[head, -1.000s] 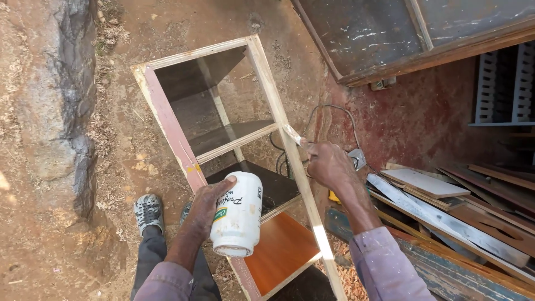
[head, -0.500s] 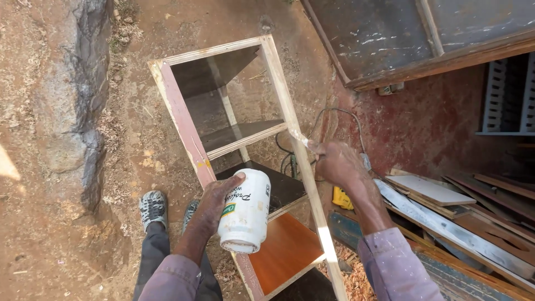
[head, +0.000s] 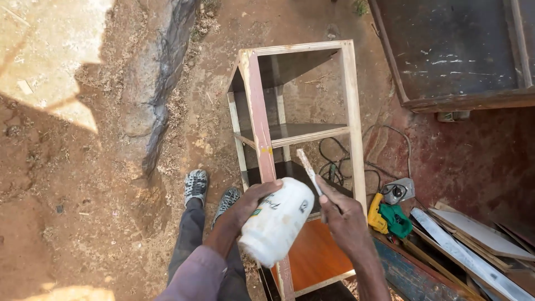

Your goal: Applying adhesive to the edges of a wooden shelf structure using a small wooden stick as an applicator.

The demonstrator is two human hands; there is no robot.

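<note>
Left hand (head: pixel 245 206) wrapped around a white plastic jar (head: pixel 276 222), tilted with its mouth toward the lower left, held above the lower part of a wooden shelf frame (head: pixel 353 111). Right hand (head: pixel 343 214) closed on a thin brush stick (head: pixel 308 167), pale at its upper end, angled up and to the left, its lower part just beside the jar's upper end. Both hands close together, near the frame's right upright. Frame standing upright on bare reddish dirt ground (head: pixel 83 212), pale unpainted rails on the right, a worn reddish upright (head: pixel 260 128) on the left, dark shelves inside and an orange-brown panel (head: pixel 315 259) at the bottom. Two feet in grey patterned shoes (head: pixel 196 187) planted on the dirt just left of the frame. Right of the frame, a yellow and green power tool (head: pixel 387 218) lying on the ground, with a dark cable (head: pixel 334 167) and a grey plug block (head: pixel 398 191) close by. Pale boards (head: pixel 473 234) stacked at lower right. Grey rock ridge (head: pixel 150 95) running along the dirt at upper left.
</note>
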